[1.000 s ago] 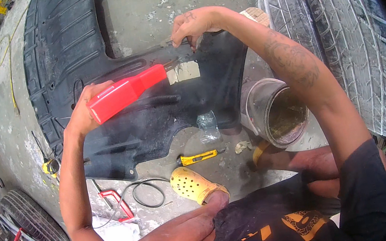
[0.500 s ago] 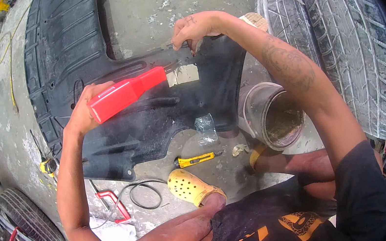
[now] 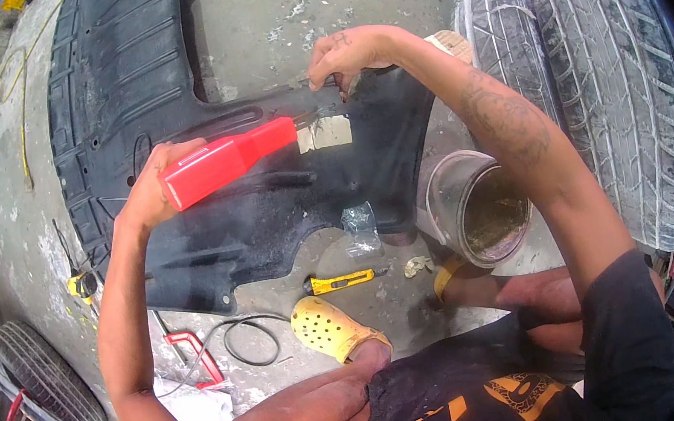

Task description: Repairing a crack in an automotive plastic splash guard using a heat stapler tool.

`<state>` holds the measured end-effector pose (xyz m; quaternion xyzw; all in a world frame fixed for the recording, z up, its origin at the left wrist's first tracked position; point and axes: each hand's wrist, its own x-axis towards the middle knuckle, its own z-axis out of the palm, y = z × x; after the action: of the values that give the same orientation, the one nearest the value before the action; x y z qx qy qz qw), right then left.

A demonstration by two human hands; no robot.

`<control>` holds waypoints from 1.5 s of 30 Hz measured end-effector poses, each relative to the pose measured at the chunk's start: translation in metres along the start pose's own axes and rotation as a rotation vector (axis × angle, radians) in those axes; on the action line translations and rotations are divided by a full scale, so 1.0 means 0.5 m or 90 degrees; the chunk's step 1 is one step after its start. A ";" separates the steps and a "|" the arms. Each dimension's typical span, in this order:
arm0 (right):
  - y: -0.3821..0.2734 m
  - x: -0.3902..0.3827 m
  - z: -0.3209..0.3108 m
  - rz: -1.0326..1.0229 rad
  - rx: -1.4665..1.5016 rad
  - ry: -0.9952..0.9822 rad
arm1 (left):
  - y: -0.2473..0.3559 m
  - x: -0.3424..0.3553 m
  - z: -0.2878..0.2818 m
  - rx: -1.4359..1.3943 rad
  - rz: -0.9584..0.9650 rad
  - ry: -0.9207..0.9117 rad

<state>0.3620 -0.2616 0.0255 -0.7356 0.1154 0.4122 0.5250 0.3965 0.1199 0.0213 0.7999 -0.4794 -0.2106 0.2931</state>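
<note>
two hands are raised over the black panel, which lies on the floor ahead of the person. the left hand is wrapped around the rear of a red tool, its thin metal tip pointing right, near a pale rectangular patch. the right hand is above the panel's far edge, fingers bent close together; whether they pinch something cannot be told. the patch sits within the panel, though whether it lies on top or shows through is unclear. work there looks under way rather than finished: the patch is in place and the tool is up to it, but no completed seam can be made out around it, so that area seems left to do. nearer the person are a clear plastic packet, a yellow cutter and a yellow clog. farther out stand a bucket and large tires at right, with a red clamp at lower left.
</note>
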 end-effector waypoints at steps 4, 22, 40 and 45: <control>-0.001 -0.007 0.002 -0.006 0.006 0.004 | 0.021 0.011 -0.007 -0.001 -0.024 -0.027; -0.010 -0.018 0.005 -0.016 -0.004 -0.006 | -0.015 0.004 0.008 0.005 -0.048 -0.057; 0.000 -0.007 0.002 -0.016 0.004 -0.006 | 0.084 0.050 -0.024 -0.043 -0.042 -0.073; -0.008 -0.008 0.006 -0.018 -0.007 0.001 | 0.061 0.032 -0.010 -0.009 0.018 0.018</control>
<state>0.3606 -0.2583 0.0307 -0.7403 0.1032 0.4044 0.5270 0.3870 0.0957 0.0445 0.7939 -0.4851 -0.1983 0.3084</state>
